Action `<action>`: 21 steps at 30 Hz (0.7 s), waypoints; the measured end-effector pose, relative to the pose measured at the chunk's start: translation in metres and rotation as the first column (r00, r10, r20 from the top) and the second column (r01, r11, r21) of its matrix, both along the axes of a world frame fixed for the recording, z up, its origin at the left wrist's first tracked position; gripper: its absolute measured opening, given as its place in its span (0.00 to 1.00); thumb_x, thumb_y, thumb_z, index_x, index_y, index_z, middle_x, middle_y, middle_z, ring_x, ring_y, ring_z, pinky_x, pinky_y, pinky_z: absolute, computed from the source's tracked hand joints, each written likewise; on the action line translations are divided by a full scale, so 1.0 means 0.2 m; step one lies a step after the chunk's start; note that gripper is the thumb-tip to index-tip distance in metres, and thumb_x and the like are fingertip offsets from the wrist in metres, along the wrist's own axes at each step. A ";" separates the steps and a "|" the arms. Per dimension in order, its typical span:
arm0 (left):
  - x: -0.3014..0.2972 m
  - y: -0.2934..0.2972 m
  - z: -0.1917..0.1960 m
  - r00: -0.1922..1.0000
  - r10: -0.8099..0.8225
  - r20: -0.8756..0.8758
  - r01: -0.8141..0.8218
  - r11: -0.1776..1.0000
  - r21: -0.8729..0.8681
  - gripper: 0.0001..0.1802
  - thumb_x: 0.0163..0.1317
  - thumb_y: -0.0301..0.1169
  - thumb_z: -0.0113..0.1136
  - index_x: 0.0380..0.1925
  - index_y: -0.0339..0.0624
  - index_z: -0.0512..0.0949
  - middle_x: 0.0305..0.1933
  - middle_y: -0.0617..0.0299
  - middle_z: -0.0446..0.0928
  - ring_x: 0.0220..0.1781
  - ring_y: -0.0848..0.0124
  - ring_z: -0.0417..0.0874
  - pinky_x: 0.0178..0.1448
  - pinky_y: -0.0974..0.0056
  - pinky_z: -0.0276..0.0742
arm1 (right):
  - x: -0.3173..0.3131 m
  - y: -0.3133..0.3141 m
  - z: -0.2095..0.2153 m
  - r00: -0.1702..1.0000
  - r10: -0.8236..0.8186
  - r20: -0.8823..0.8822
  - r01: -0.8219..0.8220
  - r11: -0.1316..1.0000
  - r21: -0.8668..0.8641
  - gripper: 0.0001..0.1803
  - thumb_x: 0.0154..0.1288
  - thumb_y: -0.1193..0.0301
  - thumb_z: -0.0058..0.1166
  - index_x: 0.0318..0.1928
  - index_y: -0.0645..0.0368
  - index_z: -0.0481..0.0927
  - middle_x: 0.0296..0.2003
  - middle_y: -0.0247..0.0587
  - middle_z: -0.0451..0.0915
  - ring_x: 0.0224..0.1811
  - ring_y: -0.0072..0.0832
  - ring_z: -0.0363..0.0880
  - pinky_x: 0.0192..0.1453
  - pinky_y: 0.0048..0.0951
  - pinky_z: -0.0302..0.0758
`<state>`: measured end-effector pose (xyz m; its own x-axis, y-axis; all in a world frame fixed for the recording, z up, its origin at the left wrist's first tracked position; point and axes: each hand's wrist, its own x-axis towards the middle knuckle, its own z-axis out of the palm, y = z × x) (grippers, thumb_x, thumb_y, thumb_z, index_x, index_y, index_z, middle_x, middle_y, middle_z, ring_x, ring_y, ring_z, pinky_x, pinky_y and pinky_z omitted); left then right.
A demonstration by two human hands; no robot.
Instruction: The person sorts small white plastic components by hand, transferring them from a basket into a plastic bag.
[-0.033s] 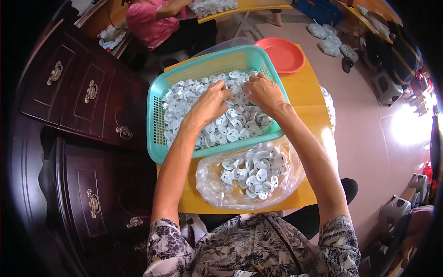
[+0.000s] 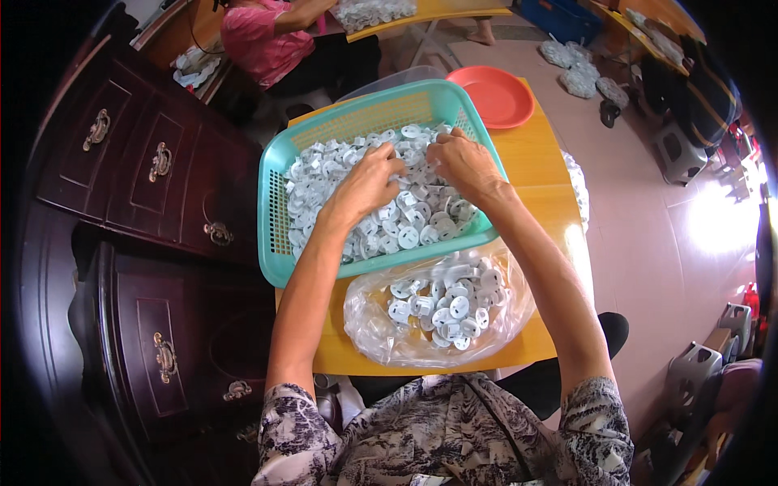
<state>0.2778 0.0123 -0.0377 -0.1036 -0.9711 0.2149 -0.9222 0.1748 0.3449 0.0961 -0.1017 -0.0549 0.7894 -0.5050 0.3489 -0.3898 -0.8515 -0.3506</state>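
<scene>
A turquoise plastic basket (image 2: 271, 235) stands on the yellow table, holding a heap of small white round plastic parts (image 2: 324, 174). Both my hands reach into it over the heap. My left hand (image 2: 369, 182) is bent with its fingers curled down among the parts near the middle. To its right, my right hand (image 2: 466, 162) is curled in the same way, thumb and fingers drawn together. What either hand pinches is hidden or too small to make out. In front of the basket lies an open clear plastic bag (image 2: 365, 332) with more of the white parts in it.
A red round basin (image 2: 494, 97) sits behind the basket at the table's far right. Dark wooden drawers (image 2: 134, 162) stand close on the left. Across from me, a person in a pink top (image 2: 259, 44) sits at another yellow table (image 2: 429, 10). Filled bags (image 2: 579, 81) lie on the floor.
</scene>
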 end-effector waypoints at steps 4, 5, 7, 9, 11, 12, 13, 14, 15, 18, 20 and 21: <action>0.02 0.00 0.01 1.000 0.005 -0.027 -0.004 0.999 0.040 0.13 0.49 0.19 0.61 0.38 0.35 0.84 0.40 0.53 0.78 0.49 0.52 0.79 0.57 0.55 0.76 | 0.01 0.01 0.01 1.000 -0.008 -0.001 0.008 1.000 0.007 0.06 0.59 0.78 0.52 0.36 0.60 0.82 0.41 0.45 0.81 0.54 0.45 0.77 0.53 0.42 0.79; 0.04 -0.01 0.00 1.000 -0.013 -0.027 0.013 1.000 0.001 0.13 0.50 0.20 0.62 0.37 0.35 0.84 0.38 0.53 0.78 0.47 0.54 0.80 0.54 0.56 0.76 | 0.01 0.01 0.02 1.000 -0.009 -0.003 0.009 1.000 0.028 0.07 0.59 0.78 0.52 0.36 0.60 0.82 0.41 0.45 0.81 0.54 0.45 0.77 0.53 0.42 0.80; 0.03 0.00 0.03 0.999 -0.038 -0.027 0.037 0.999 -0.037 0.12 0.50 0.20 0.63 0.37 0.35 0.84 0.36 0.54 0.78 0.44 0.56 0.81 0.51 0.58 0.77 | 0.01 0.00 0.01 1.000 -0.012 -0.001 0.012 0.999 0.031 0.07 0.59 0.78 0.52 0.36 0.60 0.82 0.41 0.46 0.81 0.54 0.45 0.77 0.53 0.42 0.79; 0.03 0.01 0.08 0.974 0.082 -0.212 -0.069 0.995 0.066 0.09 0.53 0.22 0.63 0.36 0.35 0.83 0.35 0.57 0.78 0.37 0.65 0.80 0.42 0.64 0.75 | 0.01 0.00 0.01 1.000 -0.014 -0.001 0.014 0.999 0.033 0.07 0.59 0.79 0.52 0.36 0.61 0.82 0.42 0.47 0.81 0.55 0.45 0.77 0.53 0.42 0.79; 0.03 0.05 0.15 0.957 0.108 -0.270 -0.098 0.994 0.049 0.08 0.55 0.23 0.63 0.36 0.36 0.83 0.35 0.59 0.78 0.36 0.69 0.79 0.39 0.66 0.73 | 0.03 0.01 0.01 0.999 -0.022 -0.031 0.020 0.999 -0.038 0.07 0.59 0.78 0.52 0.36 0.61 0.82 0.42 0.48 0.81 0.55 0.46 0.77 0.53 0.42 0.79; 0.01 0.09 0.20 0.936 0.139 -0.325 -0.136 0.990 0.033 0.07 0.56 0.24 0.63 0.35 0.36 0.83 0.35 0.61 0.78 0.35 0.73 0.78 0.37 0.69 0.71 | 0.04 0.01 0.01 1.000 -0.016 -0.028 0.015 0.999 -0.037 0.07 0.59 0.78 0.52 0.36 0.61 0.82 0.42 0.48 0.81 0.55 0.46 0.77 0.53 0.42 0.79; -0.04 0.12 0.26 0.935 0.138 -0.326 -0.134 0.990 0.035 0.07 0.56 0.24 0.63 0.35 0.36 0.83 0.35 0.61 0.78 0.35 0.73 0.78 0.37 0.69 0.71 | 0.04 0.01 0.00 1.000 -0.012 -0.016 0.012 1.000 -0.024 0.07 0.59 0.78 0.51 0.36 0.61 0.82 0.42 0.48 0.81 0.55 0.46 0.77 0.53 0.42 0.80; -0.11 0.18 0.34 0.939 0.104 -0.328 -0.096 0.995 0.042 0.06 0.57 0.24 0.63 0.36 0.37 0.83 0.36 0.62 0.78 0.36 0.75 0.78 0.37 0.69 0.71 | 0.04 0.01 0.00 1.000 -0.008 -0.002 0.008 1.000 -0.010 0.07 0.60 0.77 0.51 0.36 0.61 0.82 0.43 0.48 0.81 0.54 0.46 0.77 0.53 0.42 0.80; -0.20 0.23 0.39 0.940 0.063 -0.336 -0.049 0.998 0.048 0.06 0.58 0.24 0.63 0.37 0.38 0.83 0.37 0.64 0.78 0.37 0.76 0.78 0.37 0.70 0.71 | 0.02 -0.01 -0.02 1.000 -0.016 -0.008 0.016 1.000 -0.007 0.07 0.60 0.77 0.51 0.36 0.61 0.82 0.43 0.48 0.81 0.54 0.46 0.77 0.53 0.42 0.80; -0.39 0.44 0.42 0.907 -0.127 -0.402 0.177 0.980 0.092 0.08 0.58 0.25 0.65 0.40 0.41 0.83 0.38 0.63 0.78 0.39 0.73 0.79 0.41 0.66 0.75 | -0.01 -0.03 -0.02 0.999 -0.018 0.047 0.016 0.999 0.036 0.07 0.60 0.77 0.51 0.36 0.62 0.82 0.42 0.48 0.81 0.53 0.46 0.78 0.53 0.41 0.80; -0.47 0.58 0.32 0.914 -0.152 -0.376 0.224 0.962 0.156 0.09 0.58 0.26 0.66 0.40 0.41 0.82 0.38 0.61 0.78 0.40 0.68 0.80 0.44 0.62 0.78 | 0.01 -0.03 -0.02 0.998 -0.024 -0.050 0.023 1.000 -0.016 0.07 0.63 0.73 0.52 0.38 0.57 0.83 0.40 0.42 0.81 0.54 0.42 0.77 0.55 0.41 0.77; -0.49 0.64 0.26 0.929 -0.150 -0.338 0.222 0.957 0.188 0.09 0.58 0.26 0.66 0.39 0.40 0.82 0.37 0.60 0.78 0.40 0.65 0.81 0.46 0.59 0.79 | 0.02 -0.03 -0.02 0.999 -0.020 -0.047 0.019 1.000 -0.014 0.07 0.63 0.73 0.52 0.38 0.57 0.83 0.40 0.42 0.81 0.54 0.42 0.77 0.55 0.41 0.77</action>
